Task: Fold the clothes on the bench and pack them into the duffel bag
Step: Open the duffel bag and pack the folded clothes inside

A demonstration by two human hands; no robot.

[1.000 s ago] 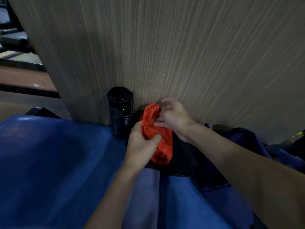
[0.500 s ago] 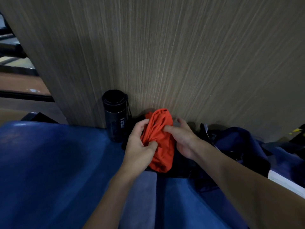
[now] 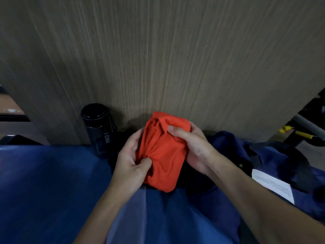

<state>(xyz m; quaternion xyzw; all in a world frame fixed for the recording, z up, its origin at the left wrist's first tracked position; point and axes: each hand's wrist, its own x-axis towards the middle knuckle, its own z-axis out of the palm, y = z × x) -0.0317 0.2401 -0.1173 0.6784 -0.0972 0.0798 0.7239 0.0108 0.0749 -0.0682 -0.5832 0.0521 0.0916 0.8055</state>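
Observation:
A bundled orange garment (image 3: 164,155) is held upright over the blue bench (image 3: 49,182), close to the wooden wall. My left hand (image 3: 131,161) grips its left side, thumb pressed into the cloth. My right hand (image 3: 191,147) holds its right side, thumb laid across the upper front. Dark clothing (image 3: 121,147) lies underneath and behind the bundle. The navy duffel bag (image 3: 263,155) lies to the right, partly behind my right forearm, with a white label (image 3: 272,185) showing.
A black water bottle (image 3: 98,127) stands against the wood-grain wall (image 3: 158,59) left of the hands. Yellow-tipped equipment and a grey bar (image 3: 299,132) sit at the far right. A lighter blue strip (image 3: 130,217) runs down the bench below the hands.
The orange garment has been turned and gathered into a wider, more compact bundle. My right hand moved from its top round to its right side; my left hand kept its grip.

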